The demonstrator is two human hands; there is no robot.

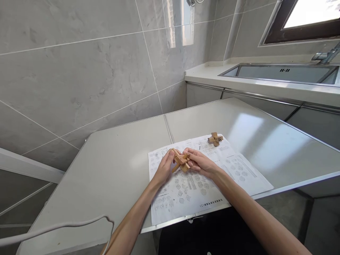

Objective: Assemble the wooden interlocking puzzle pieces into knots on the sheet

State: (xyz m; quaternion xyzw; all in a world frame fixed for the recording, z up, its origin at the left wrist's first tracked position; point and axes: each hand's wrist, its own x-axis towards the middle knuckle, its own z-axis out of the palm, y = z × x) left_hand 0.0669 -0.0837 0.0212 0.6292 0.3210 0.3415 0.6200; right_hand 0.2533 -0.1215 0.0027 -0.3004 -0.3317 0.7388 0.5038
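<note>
Between my two hands is a wooden burr puzzle (181,160), made of interlocking light-brown sticks that cross each other. My left hand (165,166) grips its left side, the thumb lying along one stick. On the right side, my right hand (199,161) pinches the puzzle's sticks with thumb and fingers. Some of the fingertips are hidden behind the wood. Under both hands lies a large printed instruction sheet (212,193) covered with small puzzle drawings. A second wooden burr puzzle (215,139), marked with a dark letter, rests on the sheet's far right corner.
The sheet lies on a pale folding table (124,166) with a seam across it. A white cable (66,225) runs over the near left. Behind the table are a tiled wall (106,63) and a counter with a sink (265,72) and tap (328,55).
</note>
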